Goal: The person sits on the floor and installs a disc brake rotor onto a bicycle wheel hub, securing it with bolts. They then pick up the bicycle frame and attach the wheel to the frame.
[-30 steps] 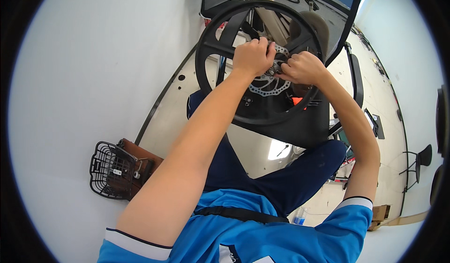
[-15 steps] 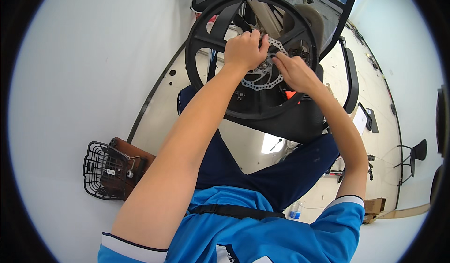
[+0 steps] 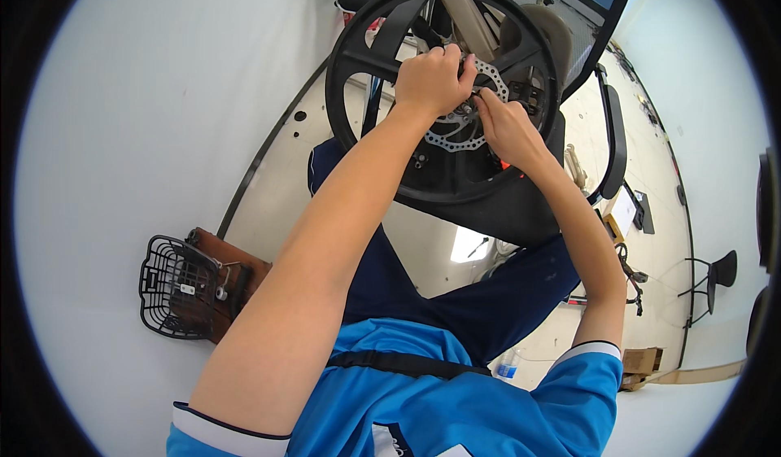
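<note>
The wheel (image 3: 457, 192) stands over a black seat (image 3: 504, 219), with the disc (image 3: 456, 142) around its hub. The left hand (image 3: 431, 84) is above the wheel's hub, over the disc's upper left part, fingers curled; whether they grip anything is hidden. The right hand (image 3: 509, 125) is at the right of the wheel's hub, thumb and forefinger drawn together beside the left hand's fingertips; what lies between them is too small to tell. The basket (image 3: 175, 290) is well apart, below and left of the wheel; the bottle (image 3: 508, 365) is below it.
</note>
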Tool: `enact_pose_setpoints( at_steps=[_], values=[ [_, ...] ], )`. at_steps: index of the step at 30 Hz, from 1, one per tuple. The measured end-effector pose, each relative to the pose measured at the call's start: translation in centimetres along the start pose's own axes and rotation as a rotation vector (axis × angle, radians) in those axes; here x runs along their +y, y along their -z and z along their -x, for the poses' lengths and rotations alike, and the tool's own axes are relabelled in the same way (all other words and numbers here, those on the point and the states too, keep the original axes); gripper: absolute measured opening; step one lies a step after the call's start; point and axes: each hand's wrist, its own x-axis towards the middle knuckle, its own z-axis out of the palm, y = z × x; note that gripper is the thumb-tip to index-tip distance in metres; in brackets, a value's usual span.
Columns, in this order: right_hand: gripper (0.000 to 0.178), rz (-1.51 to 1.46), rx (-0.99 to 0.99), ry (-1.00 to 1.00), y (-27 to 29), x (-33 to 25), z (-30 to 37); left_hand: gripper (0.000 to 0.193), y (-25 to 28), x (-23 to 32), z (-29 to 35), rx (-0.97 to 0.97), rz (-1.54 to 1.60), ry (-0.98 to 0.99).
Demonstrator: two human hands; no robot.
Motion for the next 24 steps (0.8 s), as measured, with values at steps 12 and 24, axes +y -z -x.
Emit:
enact_pose_setpoints(
  at_steps=[12,24],
  values=[
    [0.019,0.282,-0.165,0.052,0.8,0.5,-0.9,0.035,0.2,0.0,-0.3,-0.04,-0.002,0.02],
    [0.023,0.286,-0.165,0.065,1.2,0.6,-0.8,0.033,0.0,-0.3,-0.2,0.006,-0.016,-0.043]
  ],
)
